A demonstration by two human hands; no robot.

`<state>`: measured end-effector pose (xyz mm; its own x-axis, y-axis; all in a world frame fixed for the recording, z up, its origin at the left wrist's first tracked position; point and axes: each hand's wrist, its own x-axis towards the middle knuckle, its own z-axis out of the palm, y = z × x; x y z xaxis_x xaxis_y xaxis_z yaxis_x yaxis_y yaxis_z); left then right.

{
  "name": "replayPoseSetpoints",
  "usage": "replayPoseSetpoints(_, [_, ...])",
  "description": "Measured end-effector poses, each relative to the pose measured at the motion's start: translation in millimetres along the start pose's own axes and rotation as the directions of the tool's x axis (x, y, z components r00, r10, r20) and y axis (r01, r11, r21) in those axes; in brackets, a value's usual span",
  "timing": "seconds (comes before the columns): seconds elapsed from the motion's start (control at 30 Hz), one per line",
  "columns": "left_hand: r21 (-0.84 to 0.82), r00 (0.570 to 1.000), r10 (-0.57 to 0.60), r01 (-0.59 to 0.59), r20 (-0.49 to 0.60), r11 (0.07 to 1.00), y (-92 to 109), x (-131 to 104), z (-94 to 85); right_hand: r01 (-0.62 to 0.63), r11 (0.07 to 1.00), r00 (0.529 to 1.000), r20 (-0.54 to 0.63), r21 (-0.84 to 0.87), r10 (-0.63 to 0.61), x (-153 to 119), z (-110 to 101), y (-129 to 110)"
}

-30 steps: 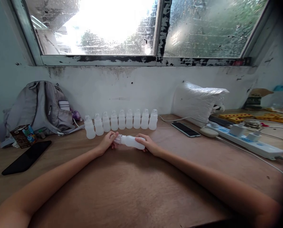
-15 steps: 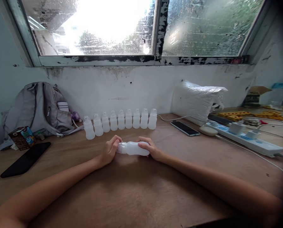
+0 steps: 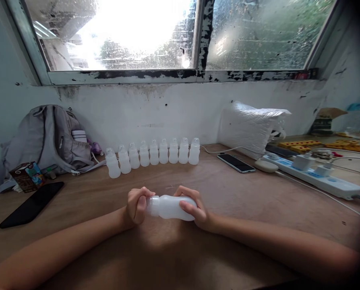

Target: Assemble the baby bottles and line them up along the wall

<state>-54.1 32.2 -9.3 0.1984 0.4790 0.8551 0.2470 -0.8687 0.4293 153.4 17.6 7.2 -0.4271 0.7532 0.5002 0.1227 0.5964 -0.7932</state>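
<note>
A frosted white baby bottle [image 3: 172,207] with a clear cap lies sideways between my hands, above the brown table [image 3: 246,193]. My right hand [image 3: 196,207] wraps around its base end, thumb along the near side. At the other end, my left hand [image 3: 139,205] is closed around the clear cap [image 3: 152,206], its fingers hiding the cap's tip. Behind my hands, several matching bottles [image 3: 154,153] stand upright in a slightly curved row, each with a clear cap on.
On the left are a grey backpack [image 3: 47,137], a small brown carton [image 3: 27,176] and a black tablet-like slab [image 3: 32,204]. A phone [image 3: 236,162], a white plastic package [image 3: 249,127] and a power strip [image 3: 315,175] with cables sit on the right.
Both hands have come nearer to me with the bottle, lower in the view. My left hand has turned into a tighter fist around the cap. The row of bottles is unchanged.
</note>
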Motion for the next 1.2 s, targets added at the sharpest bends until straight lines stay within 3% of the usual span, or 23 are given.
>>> replayPoseSetpoints(0.1, [-0.004, 0.995, -0.096, 0.096, -0.009, 0.995, 1, 1, 0.3, 0.009, 0.999, 1.0, 0.005, -0.046, -0.009, 0, 1, -1])
replayPoseSetpoints(0.17, [-0.061, 0.956, -0.293, 0.291, -0.018, 0.955, -2, 5, 2.8, -0.079, 0.997, 0.997, -0.021, -0.001, 0.079, 6, 2, 3])
replayPoseSetpoints(0.2, [-0.116, 0.904, -0.427, 0.421, -0.031, 0.9, -6, 9, 4.8, -0.164, 0.985, 0.986, -0.03, 0.061, 0.166, 10, 3, 6])
replayPoseSetpoints(0.27, [-0.268, 0.715, -0.698, 0.664, -0.048, 0.698, -17, 18, 9.6, -0.365, 0.901, 0.928, 0.009, 0.232, 0.373, 20, 6, 15])
replayPoseSetpoints(0.3, [-0.35, 0.615, -0.788, 0.73, -0.036, 0.586, -22, 22, 11.9, -0.44, 0.842, 0.893, 0.053, 0.312, 0.447, 25, 7, 19])
replayPoseSetpoints(0.33, [-0.427, 0.548, -0.836, 0.753, -0.015, 0.501, -27, 26, 13.9, -0.481, 0.792, 0.87, 0.092, 0.376, 0.485, 29, 8, 22])
replayPoseSetpoints(0.37, [-0.49, 0.511, -0.859, 0.754, 0.022, 0.437, -32, 29, 15.3, -0.498, 0.754, 0.859, 0.125, 0.427, 0.496, 31, 9, 24])
replayPoseSetpoints(0.47, [-0.602, 0.523, -0.836, 0.725, 0.166, 0.334, -36, 33, 16.6, -0.459, 0.706, 0.879, 0.162, 0.539, 0.448, 33, 9, 26])
replayPoseSetpoints(0.57, [-0.636, 0.543, -0.795, 0.721, 0.27, 0.277, -33, 32, 15.4, -0.397, 0.693, 0.904, 0.123, 0.602, 0.41, 30, 7, 23])
replayPoseSetpoints(0.67, [-0.641, 0.547, -0.783, 0.722, 0.296, 0.262, -30, 32, 14.7, -0.41, 0.762, 0.898, 0.076, 0.501, 0.433, 28, 6, 22])
replayPoseSetpoints(0.8, [-0.641, 0.585, -0.771, 0.698, 0.252, 0.32, -29, 31, 15.2, -0.434, 0.839, 0.897, 0.074, 0.328, 0.436, 27, 4, 22])
replayPoseSetpoints(0.93, [-0.557, 0.668, -0.723, 0.673, 0.176, 0.486, -23, 29, 14.7, -0.484, 0.788, 0.875, 0.226, 0.382, 0.427, 29, 1, 19])
replayPoseSetpoints(1.03, [-0.469, 0.714, -0.675, 0.668, 0.186, 0.578, -17, 27, 14.1, -0.482, 0.819, 0.865, 0.318, 0.311, 0.388, 30, -3, 16])
replayPoseSetpoints(1.13, [-0.465, 0.716, -0.671, 0.669, 0.193, 0.58, -16, 27, 14.8, -0.436, 0.872, 0.882, 0.302, 0.224, 0.363, 29, -4, 16])
replayPoseSetpoints(1.2, [-0.521, 0.703, -0.676, 0.671, 0.222, 0.527, -19, 27, 15.9, -0.393, 0.904, 0.906, 0.236, 0.169, 0.35, 28, -3, 20])
